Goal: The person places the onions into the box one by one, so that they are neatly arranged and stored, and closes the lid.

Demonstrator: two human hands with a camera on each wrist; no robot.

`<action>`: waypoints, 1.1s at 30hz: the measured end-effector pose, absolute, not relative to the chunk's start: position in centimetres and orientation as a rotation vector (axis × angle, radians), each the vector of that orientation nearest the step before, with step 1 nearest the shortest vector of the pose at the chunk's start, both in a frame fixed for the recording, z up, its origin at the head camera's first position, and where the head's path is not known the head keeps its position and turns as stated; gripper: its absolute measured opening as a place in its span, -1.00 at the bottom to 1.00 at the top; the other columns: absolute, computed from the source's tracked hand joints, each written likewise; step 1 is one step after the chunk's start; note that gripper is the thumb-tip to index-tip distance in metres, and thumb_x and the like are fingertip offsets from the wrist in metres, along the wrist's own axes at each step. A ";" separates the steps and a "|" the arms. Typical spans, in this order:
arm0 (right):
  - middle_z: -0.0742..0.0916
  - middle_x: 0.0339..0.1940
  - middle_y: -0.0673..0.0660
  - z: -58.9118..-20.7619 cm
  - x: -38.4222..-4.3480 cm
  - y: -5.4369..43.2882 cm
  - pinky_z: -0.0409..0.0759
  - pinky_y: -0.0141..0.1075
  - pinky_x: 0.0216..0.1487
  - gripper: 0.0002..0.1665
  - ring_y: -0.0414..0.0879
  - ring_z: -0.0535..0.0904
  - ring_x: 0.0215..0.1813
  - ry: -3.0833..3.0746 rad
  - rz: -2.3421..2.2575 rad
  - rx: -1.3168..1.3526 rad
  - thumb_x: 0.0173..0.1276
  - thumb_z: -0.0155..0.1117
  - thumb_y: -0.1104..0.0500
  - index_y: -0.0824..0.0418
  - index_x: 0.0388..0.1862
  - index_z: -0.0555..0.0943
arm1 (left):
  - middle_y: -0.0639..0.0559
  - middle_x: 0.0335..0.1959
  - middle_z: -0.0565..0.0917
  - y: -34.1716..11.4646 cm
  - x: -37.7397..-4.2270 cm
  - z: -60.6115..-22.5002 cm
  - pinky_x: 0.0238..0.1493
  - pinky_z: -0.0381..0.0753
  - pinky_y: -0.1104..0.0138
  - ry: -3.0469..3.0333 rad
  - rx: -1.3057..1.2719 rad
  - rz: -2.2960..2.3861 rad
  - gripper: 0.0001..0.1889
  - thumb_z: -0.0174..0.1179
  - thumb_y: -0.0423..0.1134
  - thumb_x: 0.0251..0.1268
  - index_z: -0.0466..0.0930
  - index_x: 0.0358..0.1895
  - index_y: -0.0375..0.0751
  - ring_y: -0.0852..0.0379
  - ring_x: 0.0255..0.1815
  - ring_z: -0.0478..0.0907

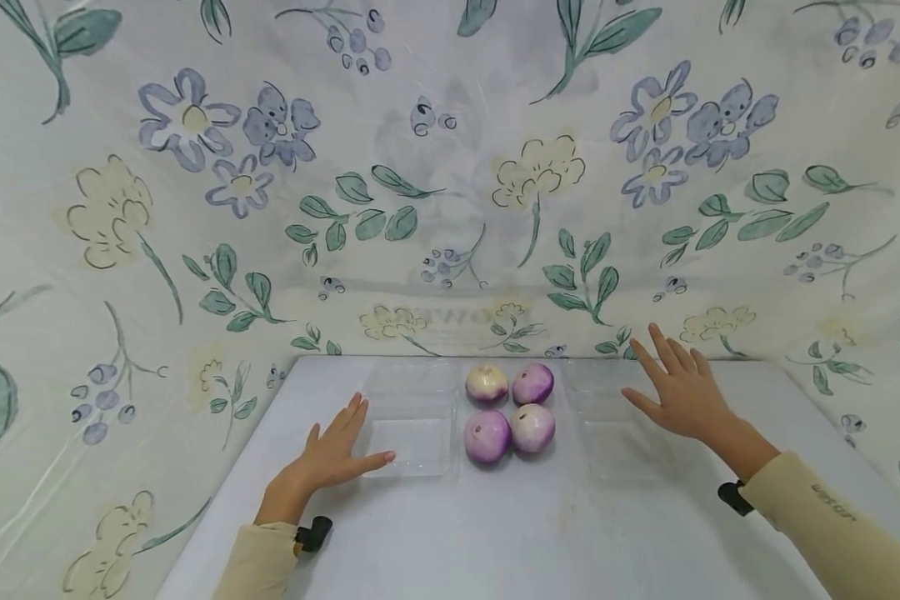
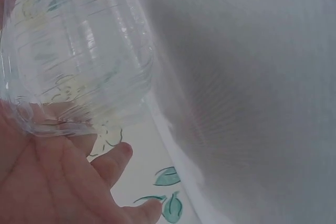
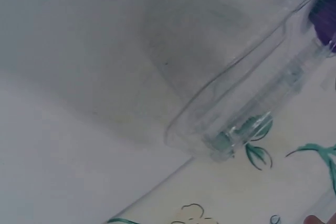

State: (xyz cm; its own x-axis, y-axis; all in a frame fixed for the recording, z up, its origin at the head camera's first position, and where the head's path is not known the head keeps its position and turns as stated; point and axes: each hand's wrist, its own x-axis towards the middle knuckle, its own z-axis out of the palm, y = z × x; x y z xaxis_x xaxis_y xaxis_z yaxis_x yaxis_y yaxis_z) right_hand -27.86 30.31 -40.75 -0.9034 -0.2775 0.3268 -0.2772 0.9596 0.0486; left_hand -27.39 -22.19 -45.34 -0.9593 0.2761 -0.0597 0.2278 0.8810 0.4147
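4 onions (image 1: 487,437) sit between the left clear tray (image 1: 412,440) and the right clear tray (image 1: 622,448), near the far edge of the white table (image 1: 495,533), which stretches on toward the person. The left hand (image 1: 332,457), fingers extended, is at its tray's outer edge; the right hand (image 1: 686,402), fingers spread, is above the other's.

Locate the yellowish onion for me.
In the head view, the yellowish onion sits back left among the four, just right of the left clear container.
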 end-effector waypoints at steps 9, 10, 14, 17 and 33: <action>0.03 0.64 0.31 -39.9 -27.9 28.9 0.08 0.40 0.40 -0.03 0.39 0.17 0.47 -2.763 -0.047 0.479 0.35 0.23 -0.23 0.17 0.57 0.15 | -0.24 0.64 -0.19 -21.9 -27.6 -45.4 0.39 -0.35 -0.45 2.910 0.399 0.654 0.16 0.20 0.38 0.16 -0.14 0.58 -0.33 -0.31 0.61 -0.14; 0.05 0.64 0.31 -39.8 -28.0 28.4 0.07 0.39 0.41 -0.04 0.39 0.17 0.49 -2.760 -0.036 0.491 0.35 0.24 -0.22 0.18 0.57 0.16 | -0.24 0.64 -0.19 -22.0 -27.6 -45.4 0.39 -0.34 -0.46 2.913 0.400 0.649 0.16 0.20 0.38 0.16 -0.14 0.58 -0.33 -0.31 0.61 -0.14; 0.03 0.64 0.28 -39.5 -28.6 26.6 0.06 0.38 0.43 -0.03 0.37 0.16 0.52 -2.759 -0.034 0.542 0.35 0.21 -0.25 0.14 0.58 0.14 | -0.25 0.63 -0.19 -22.1 -27.7 -45.2 0.38 -0.33 -0.46 2.921 0.394 0.645 0.17 0.20 0.37 0.16 -0.16 0.58 -0.34 -0.32 0.61 -0.15; 0.02 0.65 0.26 -39.6 -29.0 25.3 0.04 0.37 0.45 -0.03 0.36 0.15 0.54 -2.773 -0.036 0.566 0.36 0.19 -0.27 0.11 0.60 0.12 | -0.26 0.63 -0.20 -22.2 -27.6 -45.2 0.39 -0.34 -0.46 2.915 0.386 0.639 0.18 0.20 0.38 0.15 -0.16 0.58 -0.34 -0.33 0.61 -0.16; 0.09 0.64 0.26 -40.3 -29.7 20.7 0.18 0.33 0.43 -0.03 0.30 0.26 0.50 -2.684 -0.050 0.724 0.36 0.16 -0.32 0.08 0.59 0.15 | -0.26 0.63 -0.21 -22.2 -27.7 -45.1 0.39 -0.31 -0.46 2.914 0.373 0.631 0.19 0.21 0.39 0.14 -0.16 0.58 -0.34 -0.34 0.61 -0.16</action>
